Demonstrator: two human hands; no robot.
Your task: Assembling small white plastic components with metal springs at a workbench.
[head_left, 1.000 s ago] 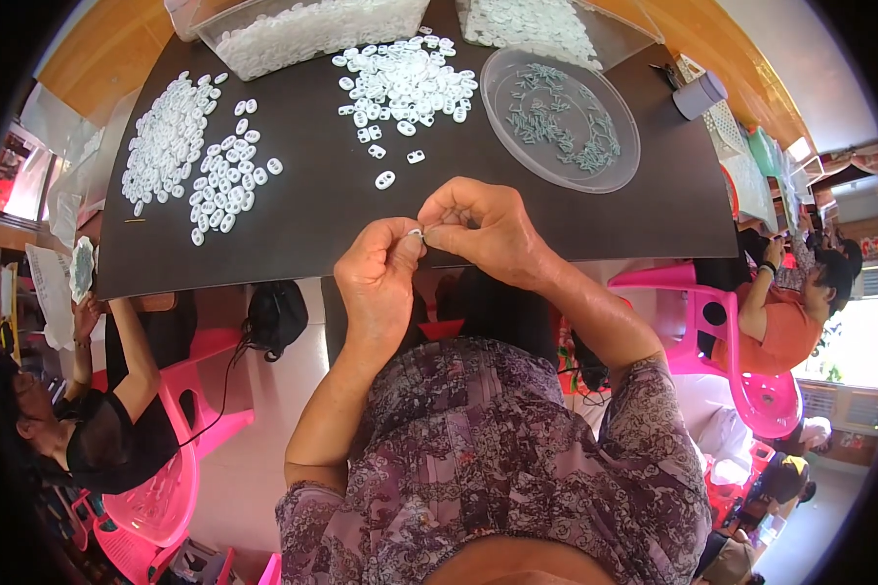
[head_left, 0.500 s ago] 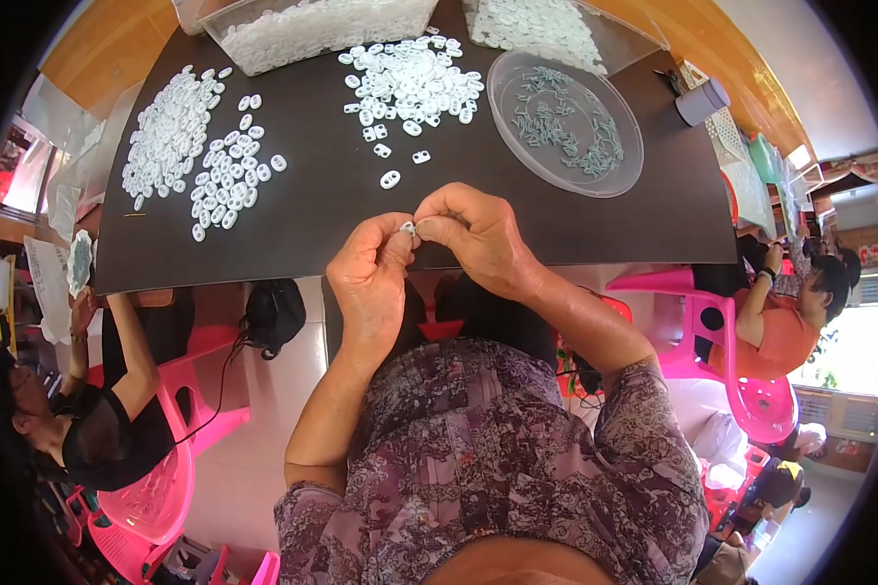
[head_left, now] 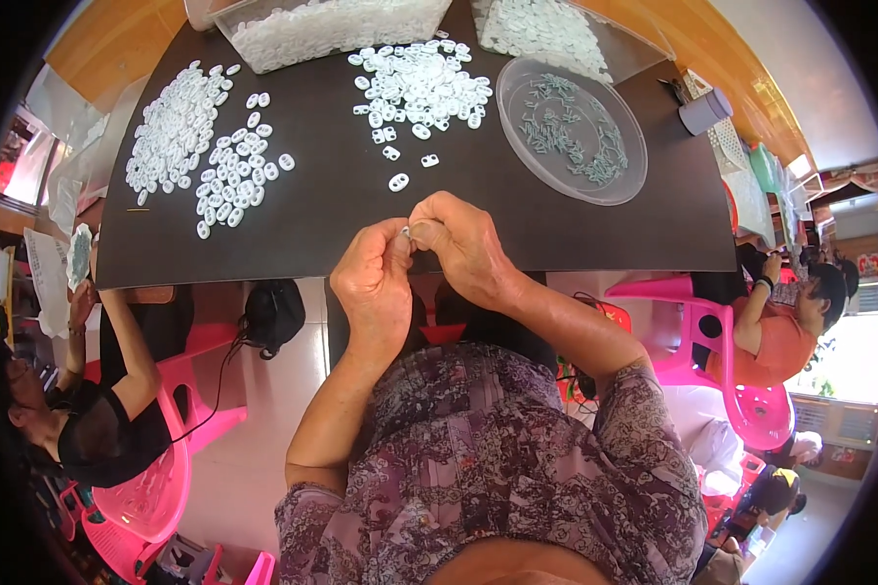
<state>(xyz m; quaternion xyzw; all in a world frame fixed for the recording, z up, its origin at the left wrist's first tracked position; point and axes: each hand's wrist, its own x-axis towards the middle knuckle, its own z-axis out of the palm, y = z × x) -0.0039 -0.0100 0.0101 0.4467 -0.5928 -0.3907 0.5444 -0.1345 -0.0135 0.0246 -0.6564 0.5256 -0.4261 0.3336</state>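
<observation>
Pinching: both hands meet over the near edge of the black table [head_left: 595,234], fingertips pressed together on one small white piece [head_left: 406,232].
Left hand [head_left: 376,288]: thumb and forefinger closed narrow on the near side of that piece.
Right hand [head_left: 458,244]: fingers curled tight on its other side, knuckles up.
Change: over the last second the hands have barely shifted, sitting a little nearer the table edge; the pinch looks unchanged, so the fitting work on this piece seems to go on.
Beyond the fingertips: a few loose white pieces [head_left: 398,180], then a larger white heap [head_left: 424,83].
Far left of the fingers: two more white heaps [head_left: 180,127].
Right of the fingers: a clear round dish [head_left: 634,175] with small grey parts.
Room: pink plastic chairs [head_left: 741,390], other people seated on both sides, pale tiled floor.
</observation>
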